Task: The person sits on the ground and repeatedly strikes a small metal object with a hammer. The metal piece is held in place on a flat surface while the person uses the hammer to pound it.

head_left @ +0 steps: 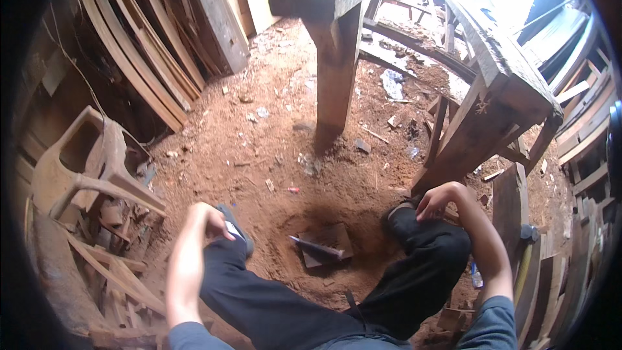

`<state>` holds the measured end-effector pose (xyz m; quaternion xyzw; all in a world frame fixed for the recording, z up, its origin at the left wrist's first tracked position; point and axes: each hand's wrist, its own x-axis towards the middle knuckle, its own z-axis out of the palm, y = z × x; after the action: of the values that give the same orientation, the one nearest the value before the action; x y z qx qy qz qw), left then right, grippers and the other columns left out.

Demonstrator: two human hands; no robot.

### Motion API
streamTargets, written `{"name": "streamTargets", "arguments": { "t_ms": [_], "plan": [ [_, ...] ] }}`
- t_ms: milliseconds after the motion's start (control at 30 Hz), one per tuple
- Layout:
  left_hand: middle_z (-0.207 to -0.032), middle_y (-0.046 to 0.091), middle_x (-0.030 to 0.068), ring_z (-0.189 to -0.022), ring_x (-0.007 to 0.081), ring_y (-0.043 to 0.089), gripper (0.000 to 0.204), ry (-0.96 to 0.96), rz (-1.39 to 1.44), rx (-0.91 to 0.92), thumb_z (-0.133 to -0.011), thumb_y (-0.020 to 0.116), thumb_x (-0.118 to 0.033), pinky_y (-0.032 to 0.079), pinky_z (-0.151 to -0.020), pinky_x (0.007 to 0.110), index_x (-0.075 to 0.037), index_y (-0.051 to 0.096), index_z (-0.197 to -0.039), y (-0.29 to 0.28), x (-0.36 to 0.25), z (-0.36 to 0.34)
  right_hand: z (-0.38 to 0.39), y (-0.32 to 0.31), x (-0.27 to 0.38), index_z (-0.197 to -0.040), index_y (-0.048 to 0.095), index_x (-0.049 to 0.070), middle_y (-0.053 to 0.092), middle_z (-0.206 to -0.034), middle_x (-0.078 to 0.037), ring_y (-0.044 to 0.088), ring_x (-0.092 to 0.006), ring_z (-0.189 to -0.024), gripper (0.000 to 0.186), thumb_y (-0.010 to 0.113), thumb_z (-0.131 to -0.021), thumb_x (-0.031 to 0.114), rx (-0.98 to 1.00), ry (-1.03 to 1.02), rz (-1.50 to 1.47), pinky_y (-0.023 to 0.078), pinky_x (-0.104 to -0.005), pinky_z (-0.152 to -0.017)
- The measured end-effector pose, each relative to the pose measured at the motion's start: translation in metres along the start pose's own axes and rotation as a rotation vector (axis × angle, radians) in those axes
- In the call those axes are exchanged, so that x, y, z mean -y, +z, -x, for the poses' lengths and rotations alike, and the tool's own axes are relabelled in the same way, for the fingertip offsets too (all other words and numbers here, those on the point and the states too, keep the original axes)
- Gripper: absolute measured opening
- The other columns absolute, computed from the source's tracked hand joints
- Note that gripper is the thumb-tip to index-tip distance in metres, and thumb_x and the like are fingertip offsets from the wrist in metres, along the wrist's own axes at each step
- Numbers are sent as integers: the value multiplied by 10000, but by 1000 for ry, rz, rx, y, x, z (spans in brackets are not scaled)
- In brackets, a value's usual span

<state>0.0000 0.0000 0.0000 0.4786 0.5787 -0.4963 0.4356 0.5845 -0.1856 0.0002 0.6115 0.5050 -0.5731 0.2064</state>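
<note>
Bent over my left knee, my left hand (216,221) hangs with its fingertips partly hidden; a small white patch shows beside them, and I cannot make out whether it is held. My right hand (438,202) droops over the right knee, fingers loosely apart and touching the dark trousers (435,241), with nothing visible in it. Between my feet a dark square block (317,260) sits in a shallow hollow in the ground. A long, thin chisel-like tool (316,246) lies slantwise across it, its narrow tip to the left. Neither hand touches the tool.
A rough wooden bench (337,58) stands ahead, its beam (483,45) running to the right. Boards (139,39) lean at the left, above a worn chair (97,168). More timber (573,272) is stacked at the right. Reddish sawdust-like litter (253,149) covers the ground.
</note>
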Motion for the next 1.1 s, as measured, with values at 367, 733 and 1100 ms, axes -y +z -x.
{"name": "streamTargets", "arguments": {
  "t_ms": [367,733,1100],
  "plan": [
    [-1119,650,88,-917,149,623,602,266,144,-493,-837,690,-377,505,-788,305,-36,519,-1303,-6,78,-104,-38,171,-54,-1150,602,-26,637,-1114,-137,600,-151,-982,345,618,-853,148,-906,-736,-1520,463,-299,-881],
    [-1124,634,107,-904,138,594,575,736,484,-537,-866,673,-255,482,-797,273,57,473,-1306,-11,9,-101,151,188,-36,-981,669,-4,668,-843,-52,609,-112,-775,176,623,-879,132,-1885,135,-633,488,-262,-695],
    [-1181,617,137,-1060,197,576,616,691,382,-502,-849,690,-315,452,-902,323,3,472,-1330,-18,-14,-101,219,249,-108,-1173,577,8,648,-1060,-182,622,-289,-983,601,705,-778,442,-1542,1040,-468,467,-389,-871]
  ]
}}
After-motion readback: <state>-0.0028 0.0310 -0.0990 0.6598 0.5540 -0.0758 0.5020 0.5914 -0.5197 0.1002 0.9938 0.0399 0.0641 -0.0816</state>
